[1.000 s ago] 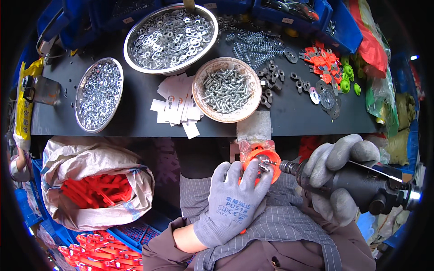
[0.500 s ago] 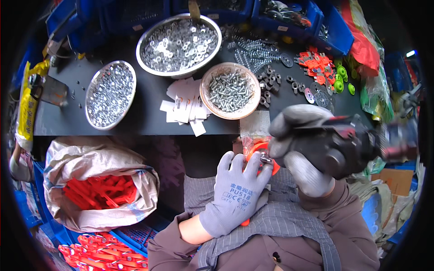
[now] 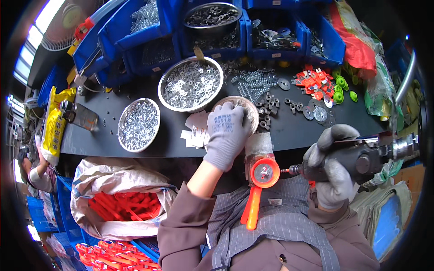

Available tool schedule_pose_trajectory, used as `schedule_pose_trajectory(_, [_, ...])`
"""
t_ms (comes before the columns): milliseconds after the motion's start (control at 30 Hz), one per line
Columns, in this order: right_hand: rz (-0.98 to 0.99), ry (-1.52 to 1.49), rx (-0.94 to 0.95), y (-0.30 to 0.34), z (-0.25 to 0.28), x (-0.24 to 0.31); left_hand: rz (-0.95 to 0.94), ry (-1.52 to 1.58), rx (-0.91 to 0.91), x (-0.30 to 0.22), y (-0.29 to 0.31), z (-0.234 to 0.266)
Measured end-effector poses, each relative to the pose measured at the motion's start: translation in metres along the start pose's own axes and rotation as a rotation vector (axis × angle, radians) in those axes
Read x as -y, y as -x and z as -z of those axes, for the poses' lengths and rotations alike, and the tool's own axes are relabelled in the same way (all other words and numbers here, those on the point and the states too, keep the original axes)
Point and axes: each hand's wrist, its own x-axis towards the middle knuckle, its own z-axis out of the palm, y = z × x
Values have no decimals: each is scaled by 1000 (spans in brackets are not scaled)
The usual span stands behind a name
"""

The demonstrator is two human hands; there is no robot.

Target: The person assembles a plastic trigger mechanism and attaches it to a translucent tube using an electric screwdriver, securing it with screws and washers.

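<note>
where the dark tabletop [image 3: 135, 151] meets the person's lap, an orange-handled part [image 3: 258, 180] sits clamped at its front edge. the left hand [image 3: 227, 132], gloved grey, reaches into the bowl of screws [image 3: 251, 113], grip curled over them; whether it holds one cannot be told. the right hand [image 3: 333, 174] grips a power driver [image 3: 361, 158], bit beside the part. blue bins [image 3: 217, 27] line the back; a sack of orange parts [image 3: 122, 203] stands on the floor.
</note>
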Motion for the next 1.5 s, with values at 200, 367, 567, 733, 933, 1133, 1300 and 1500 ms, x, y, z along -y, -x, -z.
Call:
schedule_pose_trajectory(200, [19, 2, -36, 3, 14, -1, 7, -228, 160, 6, -15, -15])
schedule_pose_trajectory(367, [61, -50, -72, -5, 18, -2, -176, 86, -170, 9, -3, -1])
schedule_pose_trajectory(567, [269, -326, 47, -27, 5, 11, 401, 1279, 141, -23, 52, 41])
schedule_pose_trajectory(733, [260, -405, 207, -32, -2, 16, 606, 1613, 193, -39, 76, 56])
schedule_pose_trajectory(933, [157, -351, 92, -23, -8, 10, 702, 1840, 281, -45, 81, 61])
schedule_pose_trajectory(1133, [135, -357, 85, -21, -7, 13, 726, 1838, 358, -46, 85, 62])
schedule_pose_trajectory(1300, [164, -464, 112, -24, -5, 11, 404, 1548, 89, -53, 89, 63])
schedule_pose_trajectory(1500, [54, -709, 17, -18, 7, 11, 73, 1582, 98, -40, 109, 58])
